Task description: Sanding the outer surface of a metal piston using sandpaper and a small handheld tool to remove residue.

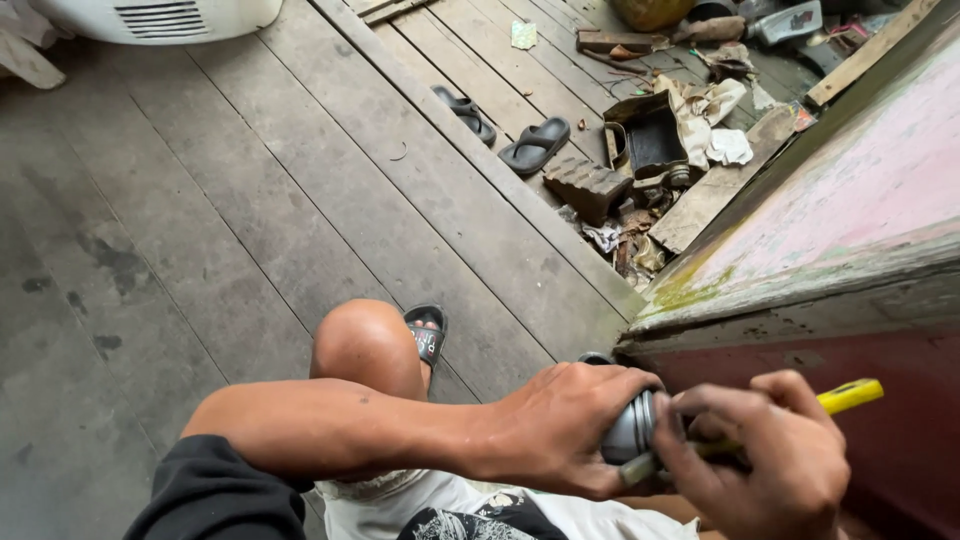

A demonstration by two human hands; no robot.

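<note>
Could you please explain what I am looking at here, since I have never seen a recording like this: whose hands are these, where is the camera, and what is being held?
There is only one picture, taken by a camera worn on a person's head and looking down, so the arms that enter from the bottom edge are that person's own. No machine is involved. The left hand wraps around a small grey metal cylinder. The right hand holds a tool with a yellow handle against that cylinder; its tip is hidden by the fingers. Below the arms is the person's bare knee and a foot in a black sandal. The ground is a worn wooden plank floor. Further off lie a loose pair of dark sandals and a pile of scrap and rags. On the right stands a weathered pink painted surface.
</note>
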